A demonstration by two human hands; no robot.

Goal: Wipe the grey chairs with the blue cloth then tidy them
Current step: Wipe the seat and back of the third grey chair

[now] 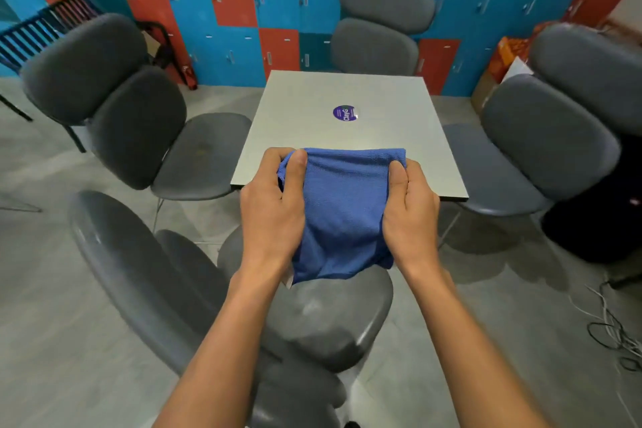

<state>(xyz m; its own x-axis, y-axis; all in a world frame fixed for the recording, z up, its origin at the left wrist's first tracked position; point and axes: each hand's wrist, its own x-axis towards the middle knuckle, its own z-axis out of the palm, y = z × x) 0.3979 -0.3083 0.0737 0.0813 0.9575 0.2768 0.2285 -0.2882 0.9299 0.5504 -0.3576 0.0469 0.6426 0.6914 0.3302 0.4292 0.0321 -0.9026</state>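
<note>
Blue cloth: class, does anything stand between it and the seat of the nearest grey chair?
Nothing visible does. Both hands, left hand and right hand, hold the blue cloth directly above the nearest chair's seat.

A wall of lockers [243, 3] in blue, red and dark teal is filling the top of the frame. A pale grey floor [52, 271] is spreading below it, catching soft reflections. A square light-grey table [295, 115] is sitting at centre, with a round purple sticker [345, 113] lying on its top. A dark slatted rack [41, 24] is leaning at upper left. Cardboard boxes [500, 73] are sitting at upper right, and loose cables [615, 334] are trailing across the floor at lower right.
</note>
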